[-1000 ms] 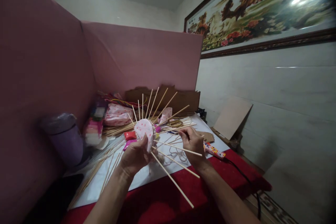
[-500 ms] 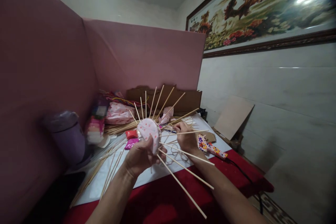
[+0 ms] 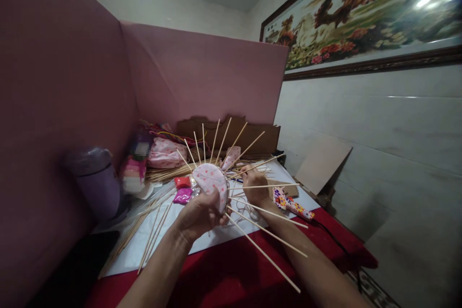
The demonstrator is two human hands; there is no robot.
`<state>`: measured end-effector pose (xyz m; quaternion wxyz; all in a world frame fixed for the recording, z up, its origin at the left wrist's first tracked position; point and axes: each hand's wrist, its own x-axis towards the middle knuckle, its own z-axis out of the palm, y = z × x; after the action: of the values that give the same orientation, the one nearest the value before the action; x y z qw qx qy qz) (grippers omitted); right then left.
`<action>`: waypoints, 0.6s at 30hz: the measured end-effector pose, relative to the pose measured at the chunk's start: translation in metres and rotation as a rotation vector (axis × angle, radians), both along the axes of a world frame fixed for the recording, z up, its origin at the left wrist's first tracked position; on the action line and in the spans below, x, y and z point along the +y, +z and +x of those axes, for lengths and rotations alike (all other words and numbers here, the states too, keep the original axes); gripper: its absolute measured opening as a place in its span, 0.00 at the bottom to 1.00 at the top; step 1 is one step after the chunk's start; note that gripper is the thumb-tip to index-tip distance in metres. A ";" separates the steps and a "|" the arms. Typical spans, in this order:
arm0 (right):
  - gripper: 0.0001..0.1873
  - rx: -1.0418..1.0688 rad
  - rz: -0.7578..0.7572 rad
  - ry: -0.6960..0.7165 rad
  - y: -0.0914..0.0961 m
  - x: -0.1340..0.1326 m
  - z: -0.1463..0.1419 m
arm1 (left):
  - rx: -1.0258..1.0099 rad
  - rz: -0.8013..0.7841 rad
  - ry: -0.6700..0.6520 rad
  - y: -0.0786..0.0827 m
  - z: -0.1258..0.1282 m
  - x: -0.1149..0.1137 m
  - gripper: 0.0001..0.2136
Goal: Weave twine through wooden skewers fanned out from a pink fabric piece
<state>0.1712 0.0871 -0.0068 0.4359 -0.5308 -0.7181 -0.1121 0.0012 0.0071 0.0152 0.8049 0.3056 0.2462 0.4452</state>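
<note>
Well, left hand [image 3: 200, 212]: thumb and fingers clamped on the near edge of a pale pink, red-dotted, cloth-covered disc [image 3: 208, 178].
Disc: held up over a white sheet [image 3: 124, 260], in that grip.
Rods: thin, pale wooden sticks [image 3: 263, 253] fanning out from the disc's rim.
Right hand [image 3: 257, 195]: right of the disc, partly behind the sticks, fingers bent; whether they clamp anything, I cannot tell.
Packets: shiny red packet [image 3: 182, 182] and magenta packet [image 3: 183, 196], just left of the disc.
Flowered tool: gun-shaped, black-corded glue gun [image 3: 301, 211], well right of the disc.
</note>
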 end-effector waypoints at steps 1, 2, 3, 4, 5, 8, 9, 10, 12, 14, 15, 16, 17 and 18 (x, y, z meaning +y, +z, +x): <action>0.06 0.004 -0.003 0.001 -0.001 0.001 0.000 | 0.001 -0.005 0.001 0.000 0.001 0.000 0.10; 0.06 0.007 -0.006 0.001 -0.001 0.002 0.000 | 0.007 -0.014 0.002 0.001 0.001 0.000 0.10; 0.07 0.009 -0.010 0.004 -0.001 0.002 0.000 | 0.016 -0.023 0.005 0.001 0.002 0.000 0.10; 0.08 0.010 -0.014 0.005 -0.001 0.002 0.000 | 0.024 -0.026 0.008 0.001 0.002 0.000 0.10; 0.09 0.013 -0.020 0.006 0.000 0.000 0.001 | 0.031 -0.026 0.011 0.001 0.002 0.000 0.10; 0.11 0.031 -0.041 0.020 0.005 -0.004 0.002 | 0.055 -0.029 -0.001 -0.003 0.002 0.001 0.11; 0.12 0.039 -0.045 0.028 0.006 -0.006 0.003 | 0.063 -0.030 -0.008 -0.004 0.002 0.001 0.11; 0.12 0.047 -0.048 0.039 0.007 -0.007 0.003 | 0.072 -0.027 -0.015 -0.006 0.001 0.002 0.12; 0.11 0.057 -0.055 0.060 0.008 -0.008 0.004 | 0.095 -0.006 -0.022 -0.009 0.001 0.003 0.12; 0.11 0.063 -0.067 0.065 0.006 -0.007 0.004 | 0.113 0.014 -0.030 -0.011 0.001 0.004 0.13; 0.11 0.060 -0.073 0.063 0.005 -0.006 0.004 | 0.113 0.017 -0.032 -0.012 0.000 0.005 0.12; 0.11 0.057 -0.074 0.058 0.003 -0.005 0.005 | 0.108 0.011 -0.031 -0.012 0.001 0.005 0.12; 0.10 0.056 -0.070 0.049 0.002 -0.004 0.005 | 0.099 0.001 -0.028 -0.012 0.001 0.004 0.11; 0.10 0.056 -0.064 0.041 0.001 -0.003 0.005 | 0.087 -0.011 -0.021 -0.011 0.001 0.004 0.10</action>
<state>0.1763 0.0845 -0.0061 0.4411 -0.5325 -0.7195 -0.0653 0.0019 0.0111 0.0039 0.7997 0.3227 0.2804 0.4216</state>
